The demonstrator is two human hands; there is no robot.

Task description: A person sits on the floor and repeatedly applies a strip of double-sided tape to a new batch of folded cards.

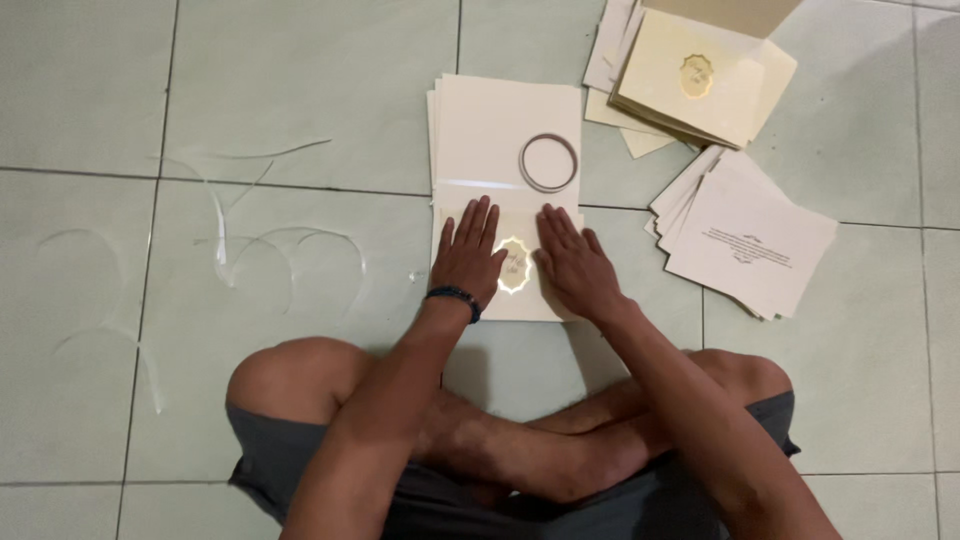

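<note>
Starting at the left of the view, we note thin clear strips (225,235) curled loose on the tiled floor (300,90), well apart from the work.

At centre, a cream card (515,265) with a gold emblem lies flat on the floor just ahead of the crossed legs, at twelve o'clock from the body. Our left hand (467,255), a dark bracelet (453,297) at its wrist, lies palm down on the card's left half, fingers spread slightly and flat. Our right hand (577,265) lies palm down on the right half, fingers close together. Neither pinches anything; both press down with the emblem showing between them.

In our judgement the step is flattening the card, and it goes best with even pressure from both palms, swept outward from the emblem toward nine and three o'clock, so that no edge lifts or skews.

The card's long axis seems to run nine to three, its far edge toward twelve, where it meets a stack of blank sheets (500,125) bearing a tape ring (549,162).

At two o'clock lies a pile of emblem cards (700,85); at three o'clock, a fanned stack of printed sheets (750,245).
</note>
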